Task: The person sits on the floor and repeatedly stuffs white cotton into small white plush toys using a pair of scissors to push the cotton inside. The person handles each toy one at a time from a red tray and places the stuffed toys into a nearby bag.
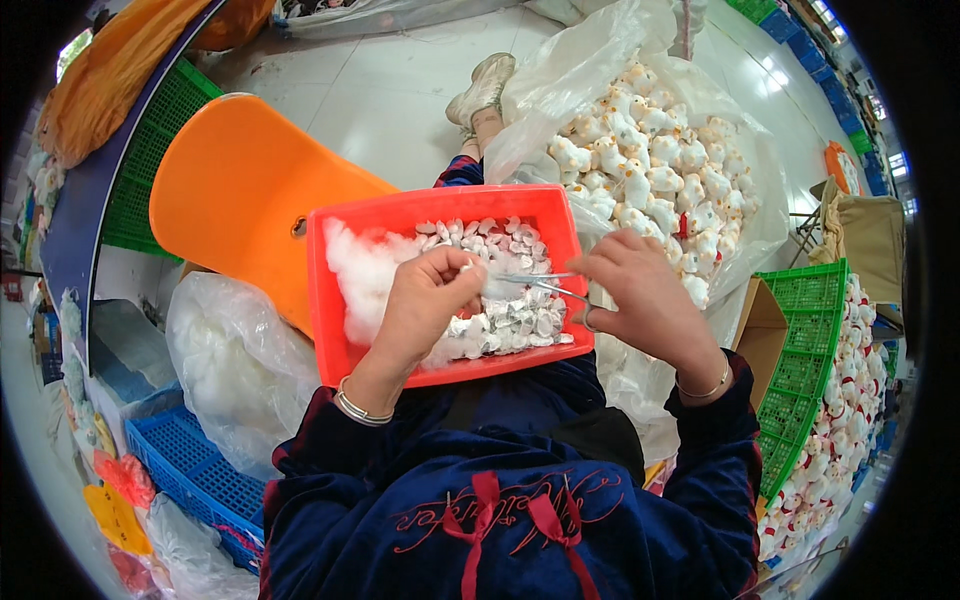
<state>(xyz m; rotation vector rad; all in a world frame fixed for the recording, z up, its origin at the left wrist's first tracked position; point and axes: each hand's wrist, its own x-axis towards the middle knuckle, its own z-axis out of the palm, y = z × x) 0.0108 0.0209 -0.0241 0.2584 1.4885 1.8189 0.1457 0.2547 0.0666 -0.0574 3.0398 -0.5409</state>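
A red plastic tray [328, 350] rests on my lap. Fluffy white stuffing [362, 275] fills its left side, and many small white and silvery pieces [515, 325] lie in the rest. Over the tray, my left hand [432, 295] pinches a small white piece, mostly covered by the fingers. My right hand [635, 295] has its fingers at the ring handles of metal forceps [540, 282]. The forceps point left, and their tips reach the white piece at my left fingertips. Whether the tips are inside it, I cannot tell.
A large clear bag [755, 215] of small white stuffed toys [660, 170] stands at the far right. An orange chair [250, 190] is to the left, above a clear bag of stuffing [235, 350]. Blue [200, 470] and green crates [805, 370] flank me, with more toys at right.
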